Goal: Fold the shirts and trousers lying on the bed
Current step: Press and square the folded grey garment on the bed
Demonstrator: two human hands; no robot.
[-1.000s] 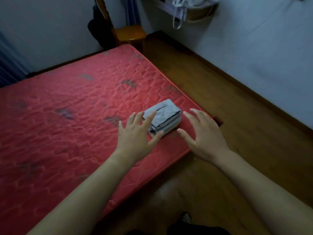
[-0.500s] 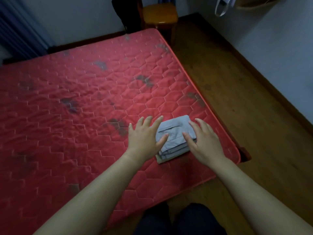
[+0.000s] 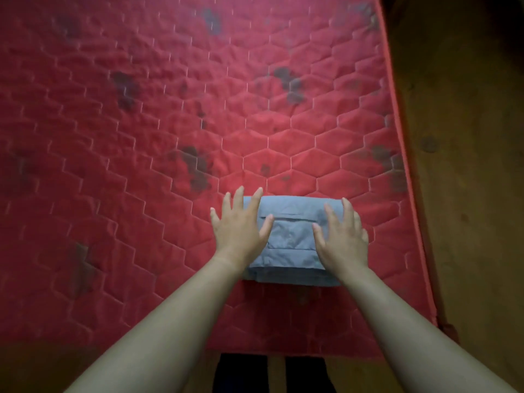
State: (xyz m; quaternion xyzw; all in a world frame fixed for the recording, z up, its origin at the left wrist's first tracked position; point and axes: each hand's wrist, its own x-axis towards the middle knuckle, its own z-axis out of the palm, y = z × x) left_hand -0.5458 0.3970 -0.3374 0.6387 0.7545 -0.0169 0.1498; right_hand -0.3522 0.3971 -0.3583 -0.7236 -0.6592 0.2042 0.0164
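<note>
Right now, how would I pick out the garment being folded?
Find the red quilted mattress and go to its near right part. Between the left hand and right hand lies a folded grey-blue garment, the only cloth there, with a pocket seam on top.

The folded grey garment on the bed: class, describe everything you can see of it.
The folded grey garment is a compact rectangular bundle of several layers of light blue-grey woven-looking cloth, with a flapped pocket facing up. It lies flat on the red quilted mattress, near its right edge. The left hand and the right hand lie open on its two ends.
</note>
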